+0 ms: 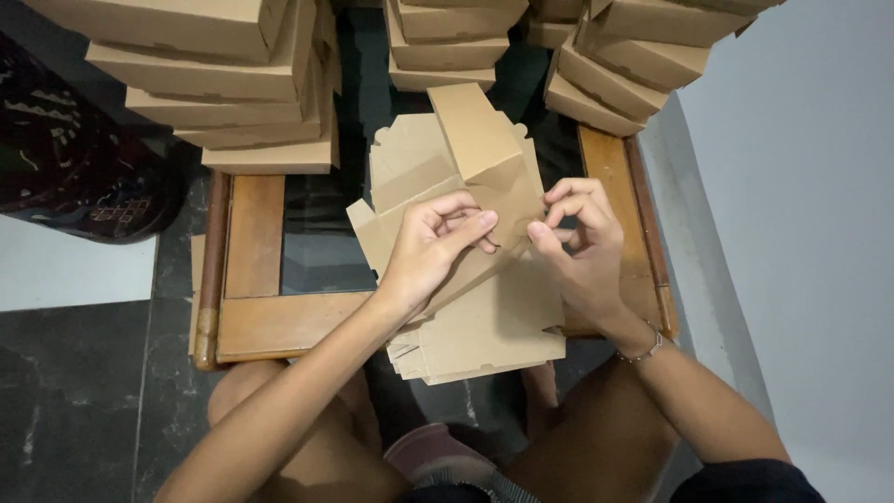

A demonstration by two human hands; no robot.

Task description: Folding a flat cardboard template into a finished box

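Observation:
My left hand (436, 247) and my right hand (579, 244) both pinch a brown cardboard box blank (484, 154) that is partly folded, one flap standing up toward the far side. The fingertips of the two hands meet near the blank's middle fold. Under it lies a pile of flat brown box blanks (494, 340), resting on a wooden table with a dark glass top (279, 321) and overhanging its near edge.
Stacks of folded brown cardboard boxes stand at the far left (233, 84), far middle (447, 47) and far right (624, 65) of the table. A pale wall (801, 233) runs along the right. Dark tiled floor (74, 401) lies to the left; my knees are below the table edge.

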